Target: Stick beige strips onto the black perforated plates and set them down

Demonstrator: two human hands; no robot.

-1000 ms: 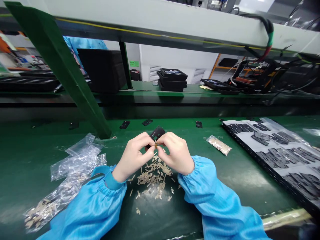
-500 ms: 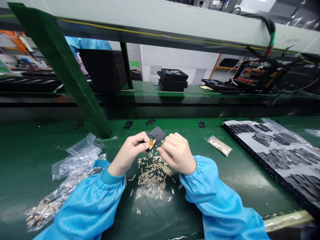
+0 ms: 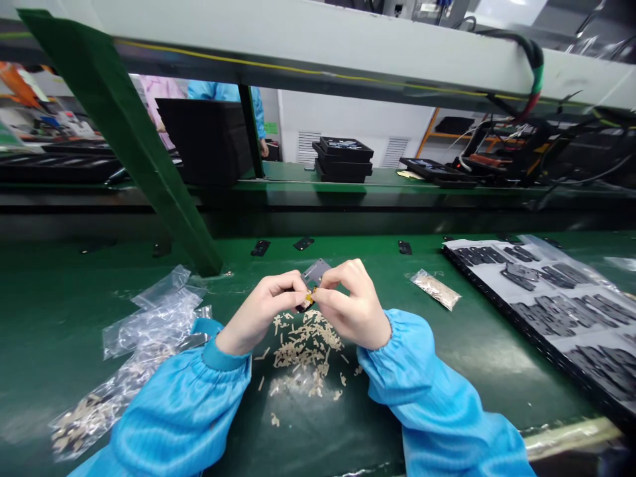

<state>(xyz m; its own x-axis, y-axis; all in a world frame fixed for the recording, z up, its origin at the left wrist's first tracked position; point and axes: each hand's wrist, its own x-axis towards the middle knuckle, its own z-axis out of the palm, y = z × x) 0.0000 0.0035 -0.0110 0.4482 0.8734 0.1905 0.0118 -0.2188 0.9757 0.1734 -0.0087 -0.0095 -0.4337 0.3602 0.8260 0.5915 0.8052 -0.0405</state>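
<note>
My left hand (image 3: 265, 305) is closed, its thumb and fingers pinching a thin dark grey plate (image 3: 316, 269) with small holes. At the plate's near end shows a small yellow piece (image 3: 309, 298), partly covered by fingertips. My right hand (image 3: 354, 303) is closed in a pinch, its thumb and forefinger tips meeting at that yellow piece. Whatever sits between those tips is too small to make out. Right below both hands, a loose pile of small beige strips (image 3: 303, 348) lies on the green table.
Clear plastic bags (image 3: 149, 318) with beige bits lie left; a small filled bag (image 3: 436, 289) lies right. A black-edged tray (image 3: 501, 298) carries rows of dark plates. Several dark plates (image 3: 303, 244) lie behind my hands. A slanted green post (image 3: 124, 146) stands left. Co-workers (image 3: 213, 91) are across.
My right hand has moved in to the yellow piece and its fingers have closed into a pinch. The plate has shifted slightly nearer to me. Co-workers in the background have moved.
</note>
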